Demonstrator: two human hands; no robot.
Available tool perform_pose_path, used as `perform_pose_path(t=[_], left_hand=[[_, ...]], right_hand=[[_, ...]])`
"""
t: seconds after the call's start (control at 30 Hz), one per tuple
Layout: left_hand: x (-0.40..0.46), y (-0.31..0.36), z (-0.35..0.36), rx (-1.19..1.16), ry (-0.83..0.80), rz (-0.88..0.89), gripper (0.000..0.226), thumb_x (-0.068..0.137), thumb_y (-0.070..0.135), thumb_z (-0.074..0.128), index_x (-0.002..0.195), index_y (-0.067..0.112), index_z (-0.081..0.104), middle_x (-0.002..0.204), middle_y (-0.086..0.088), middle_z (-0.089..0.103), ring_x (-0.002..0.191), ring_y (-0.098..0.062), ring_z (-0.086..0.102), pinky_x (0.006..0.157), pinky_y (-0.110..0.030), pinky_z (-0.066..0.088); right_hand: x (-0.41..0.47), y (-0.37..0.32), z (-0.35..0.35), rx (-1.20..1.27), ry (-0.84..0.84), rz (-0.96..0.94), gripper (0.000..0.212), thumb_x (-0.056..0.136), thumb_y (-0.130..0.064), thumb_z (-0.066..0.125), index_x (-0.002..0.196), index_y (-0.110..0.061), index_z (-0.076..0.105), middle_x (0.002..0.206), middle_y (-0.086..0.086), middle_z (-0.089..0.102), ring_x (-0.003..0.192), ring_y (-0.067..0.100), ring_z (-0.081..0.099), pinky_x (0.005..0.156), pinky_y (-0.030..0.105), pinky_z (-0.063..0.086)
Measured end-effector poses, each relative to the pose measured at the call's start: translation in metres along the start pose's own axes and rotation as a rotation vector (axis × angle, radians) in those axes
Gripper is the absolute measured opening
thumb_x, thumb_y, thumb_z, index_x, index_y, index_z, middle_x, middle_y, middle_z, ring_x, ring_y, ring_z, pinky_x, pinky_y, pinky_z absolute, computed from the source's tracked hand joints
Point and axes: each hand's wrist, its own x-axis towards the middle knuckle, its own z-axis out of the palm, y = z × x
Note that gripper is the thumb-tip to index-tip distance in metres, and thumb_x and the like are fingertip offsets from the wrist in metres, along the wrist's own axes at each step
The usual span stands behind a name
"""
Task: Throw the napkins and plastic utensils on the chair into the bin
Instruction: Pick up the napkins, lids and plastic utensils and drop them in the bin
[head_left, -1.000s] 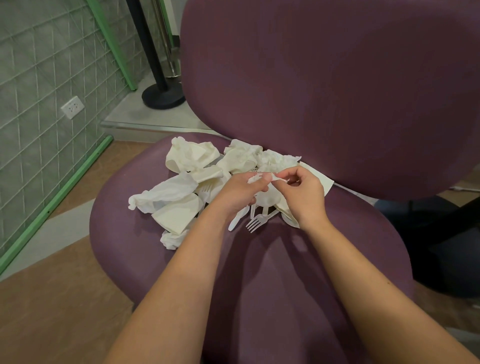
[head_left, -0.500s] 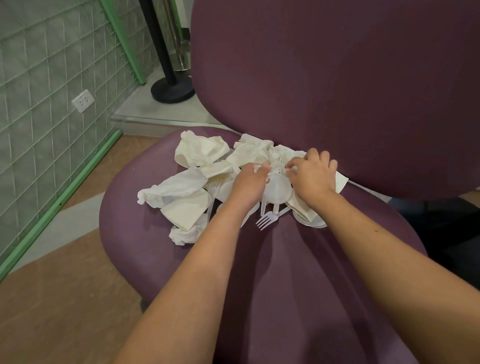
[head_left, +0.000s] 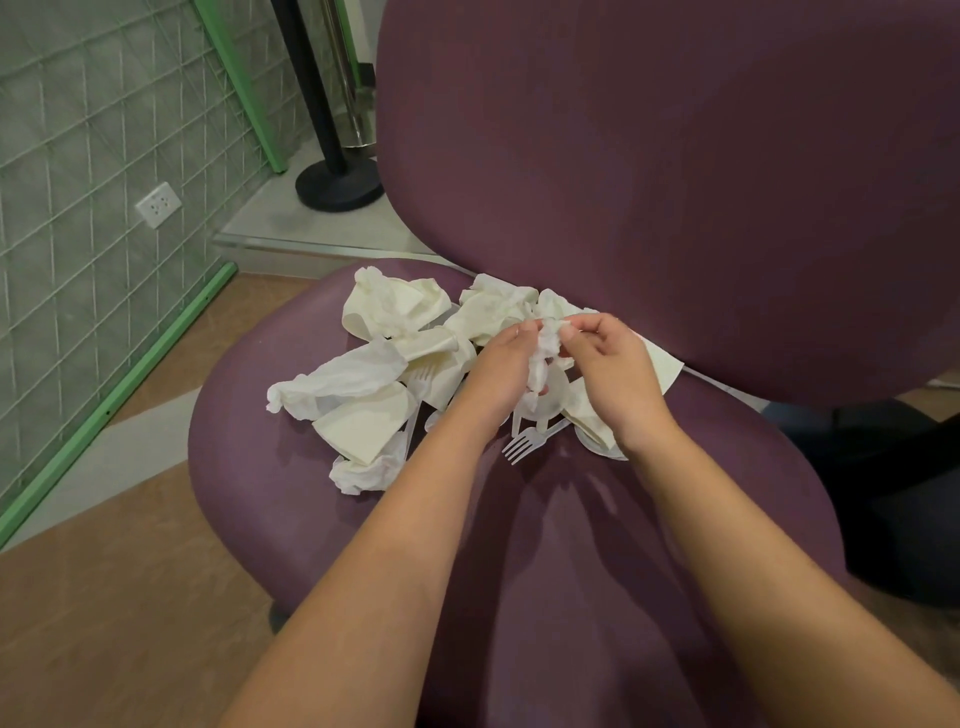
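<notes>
A pile of crumpled white napkins (head_left: 363, 384) lies at the back of the purple chair seat (head_left: 519, 545). A white plastic fork (head_left: 527, 444) and other clear plastic pieces (head_left: 550, 400) lie under my hands. My left hand (head_left: 498, 374) and my right hand (head_left: 608, 374) meet over the pile, both pinching one crumpled napkin (head_left: 543, 353) held a little above it. No bin is in view.
The chair's tall purple backrest (head_left: 675, 182) rises right behind the pile. A black post base (head_left: 340, 182) stands on the floor at the back left. A green-framed wire-grid wall (head_left: 93, 208) with a socket runs along the left. Something dark sits at the right.
Both hands pressed down into the pile half a second ago. They have since lifted slightly with a crumpled napkin pinched between them.
</notes>
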Motion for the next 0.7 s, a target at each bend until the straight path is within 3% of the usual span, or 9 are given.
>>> perform_pose_path(t=[0.07, 0.17, 0.27, 0.33, 0.43, 0.5, 0.6, 0.7], left_hand=[[0.002, 0.001, 0.001, -0.053, 0.017, -0.014, 0.032, 0.104, 0.036, 0.038, 0.115, 0.019, 0.062, 0.098, 0.001, 0.070, 0.094, -0.016, 0.067, 0.088, -0.037, 0.056], [0.005, 0.000, 0.000, -0.080, 0.025, -0.031, 0.026, 0.102, 0.032, 0.044, 0.097, 0.028, 0.068, 0.084, 0.009, 0.070, 0.089, -0.012, 0.066, 0.076, -0.024, 0.051], [0.005, 0.001, -0.001, -0.270, 0.017, -0.053, 0.029, 0.103, 0.025, 0.042, 0.100, 0.028, 0.071, 0.097, -0.001, 0.071, 0.091, -0.018, 0.067, 0.080, -0.028, 0.050], [0.003, 0.004, -0.004, -0.393, 0.025, -0.076, 0.031, 0.105, 0.026, 0.039, 0.111, 0.022, 0.069, 0.104, -0.007, 0.067, 0.087, -0.018, 0.066, 0.077, -0.030, 0.052], [0.001, 0.007, -0.006, -0.493, -0.071, -0.120, 0.037, 0.106, 0.029, 0.034, 0.130, 0.014, 0.059, 0.115, -0.013, 0.063, 0.094, -0.021, 0.067, 0.083, -0.032, 0.054], [-0.002, 0.010, -0.004, -0.512, -0.129, -0.144, 0.039, 0.106, 0.030, 0.033, 0.134, 0.012, 0.054, 0.113, -0.012, 0.063, 0.090, -0.019, 0.069, 0.077, -0.030, 0.056], [-0.005, 0.012, -0.001, -0.480, -0.176, -0.131, 0.041, 0.105, 0.036, 0.034, 0.135, 0.014, 0.053, 0.115, -0.010, 0.064, 0.098, -0.020, 0.068, 0.090, -0.033, 0.053], [-0.003, 0.014, -0.001, -0.404, -0.166, -0.127, 0.053, 0.101, 0.052, 0.033, 0.134, 0.016, 0.053, 0.126, -0.009, 0.064, 0.116, -0.021, 0.062, 0.105, -0.037, 0.045]], right_hand=[[-0.006, 0.002, 0.005, 0.012, -0.012, -0.010, 0.006, 0.096, -0.014, 0.057, 0.097, -0.015, 0.063, 0.083, -0.006, 0.068, 0.073, 0.001, 0.063, 0.070, 0.014, 0.047], [-0.012, 0.007, 0.010, -0.042, 0.033, -0.078, 0.014, 0.092, -0.009, 0.062, 0.094, -0.021, 0.068, 0.096, -0.002, 0.067, 0.082, 0.000, 0.061, 0.074, 0.010, 0.045], [-0.024, 0.009, 0.015, -0.120, -0.014, -0.169, 0.027, 0.089, -0.002, 0.062, 0.110, -0.016, 0.069, 0.117, -0.002, 0.059, 0.095, -0.010, 0.056, 0.083, 0.004, 0.041], [-0.031, 0.011, 0.017, -0.124, -0.109, -0.186, 0.037, 0.085, -0.006, 0.069, 0.120, -0.017, 0.064, 0.123, -0.010, 0.055, 0.107, -0.003, 0.056, 0.092, 0.008, 0.042], [-0.031, 0.014, 0.018, -0.186, -0.088, -0.202, 0.037, 0.084, -0.015, 0.074, 0.117, -0.025, 0.063, 0.113, -0.016, 0.057, 0.106, 0.006, 0.059, 0.095, 0.016, 0.045], [-0.028, 0.012, 0.018, -0.206, -0.001, -0.220, 0.028, 0.084, -0.016, 0.074, 0.107, -0.027, 0.064, 0.103, -0.015, 0.060, 0.100, 0.010, 0.060, 0.090, 0.021, 0.048], [-0.021, 0.011, 0.014, -0.326, 0.107, -0.307, 0.021, 0.082, -0.020, 0.076, 0.100, -0.024, 0.066, 0.094, -0.017, 0.059, 0.102, 0.010, 0.051, 0.085, 0.009, 0.038], [-0.019, 0.010, 0.014, -0.296, 0.076, -0.308, 0.017, 0.083, -0.015, 0.073, 0.096, -0.023, 0.067, 0.097, -0.009, 0.063, 0.094, 0.003, 0.054, 0.079, 0.006, 0.037]])
